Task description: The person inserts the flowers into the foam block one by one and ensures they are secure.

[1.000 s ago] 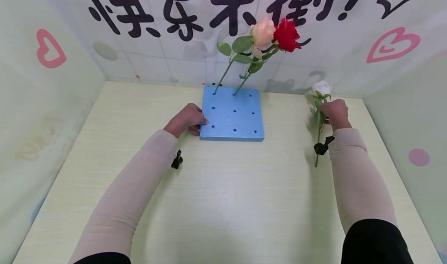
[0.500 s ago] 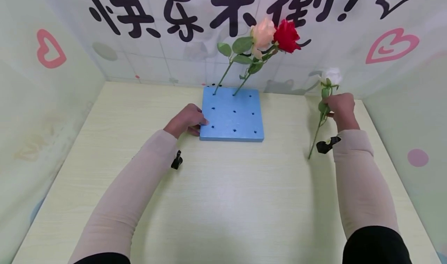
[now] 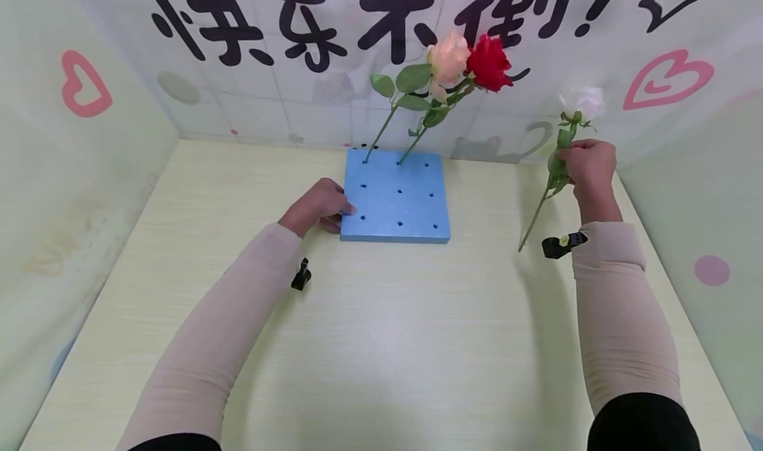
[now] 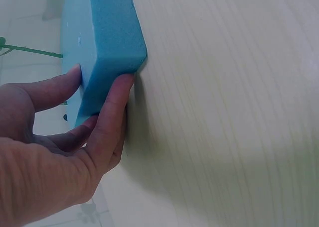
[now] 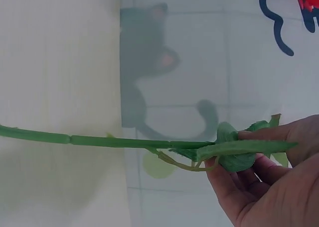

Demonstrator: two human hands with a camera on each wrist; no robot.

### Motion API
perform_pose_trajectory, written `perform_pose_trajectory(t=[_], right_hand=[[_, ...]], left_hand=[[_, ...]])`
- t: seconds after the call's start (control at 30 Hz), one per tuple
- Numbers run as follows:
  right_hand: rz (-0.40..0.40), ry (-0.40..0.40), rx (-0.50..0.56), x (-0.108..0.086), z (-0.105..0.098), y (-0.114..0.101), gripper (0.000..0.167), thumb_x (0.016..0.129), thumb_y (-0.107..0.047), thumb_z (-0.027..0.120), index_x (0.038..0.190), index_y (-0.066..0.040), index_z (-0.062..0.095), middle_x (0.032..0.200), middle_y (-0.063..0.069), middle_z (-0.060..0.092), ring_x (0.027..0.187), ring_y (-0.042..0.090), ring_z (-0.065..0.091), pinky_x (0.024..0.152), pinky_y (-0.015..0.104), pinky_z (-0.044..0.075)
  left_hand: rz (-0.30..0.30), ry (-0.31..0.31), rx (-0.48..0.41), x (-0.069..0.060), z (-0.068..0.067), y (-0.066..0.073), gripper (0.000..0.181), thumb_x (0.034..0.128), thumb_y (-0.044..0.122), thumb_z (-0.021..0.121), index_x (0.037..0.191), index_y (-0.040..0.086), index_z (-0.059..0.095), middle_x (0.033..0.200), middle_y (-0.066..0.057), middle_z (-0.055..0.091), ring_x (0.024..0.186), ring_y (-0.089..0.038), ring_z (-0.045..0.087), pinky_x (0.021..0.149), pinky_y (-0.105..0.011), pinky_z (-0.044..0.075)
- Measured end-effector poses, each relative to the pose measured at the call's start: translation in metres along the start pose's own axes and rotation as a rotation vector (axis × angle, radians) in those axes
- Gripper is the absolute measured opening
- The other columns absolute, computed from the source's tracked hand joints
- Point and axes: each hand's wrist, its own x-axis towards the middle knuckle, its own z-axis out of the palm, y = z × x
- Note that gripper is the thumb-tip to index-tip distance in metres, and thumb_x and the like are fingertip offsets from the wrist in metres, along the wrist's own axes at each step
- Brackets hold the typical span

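Observation:
My left hand [image 3: 322,204] holds the left edge of a blue foam block [image 3: 396,202] with a grid of small holes. In the left wrist view the thumb lies on the block's holed face and the fingers press its side. A pink rose [image 3: 449,57] and a red rose [image 3: 489,63] stand in the block's back holes, leaning right. My right hand [image 3: 592,166] pinches a white rose [image 3: 584,103] by its leafy upper stem, above the table at the right. Its bare green stem [image 5: 114,141] points down and to the left. The bloom is outside the right wrist view.
The pale wooden table [image 3: 381,332] meets a printed back wall [image 3: 322,100] just behind the block. Side walls [image 3: 703,199] close in at left and right. Small black wrist cameras [image 3: 560,246] hang at both cuffs.
My right hand has lifted the white rose up and slightly right, and its stem end has swung left. The left hand and the block stay where they were.

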Motion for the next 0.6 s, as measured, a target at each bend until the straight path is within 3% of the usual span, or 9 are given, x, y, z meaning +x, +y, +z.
perform_pose_trajectory(t=[0.3,0.6], right_hand=[[-0.037,0.049,0.109,-0.005,0.003,-0.016,0.008,0.091,-0.016,0.066,0.097,-0.017,0.061,0.100,-0.006,0.051,0.083,0.005,0.060,0.072,0.020,0.055],[-0.036,0.038,0.277,-0.010,0.004,-0.028,0.009,0.090,-0.014,0.068,0.098,-0.015,0.063,0.103,-0.004,0.054,0.108,0.021,0.060,0.054,0.017,0.056]], left_hand=[[-0.008,-0.003,-0.001,0.001,0.000,-0.001,0.058,0.0943,0.010,0.062,0.144,-0.002,0.035,0.118,-0.019,0.056,0.103,-0.030,0.062,0.071,-0.036,0.061],[-0.010,-0.003,0.005,0.002,-0.001,0.000,0.058,0.0943,0.011,0.063,0.144,-0.001,0.036,0.118,-0.018,0.056,0.102,-0.029,0.062,0.072,-0.036,0.061]])
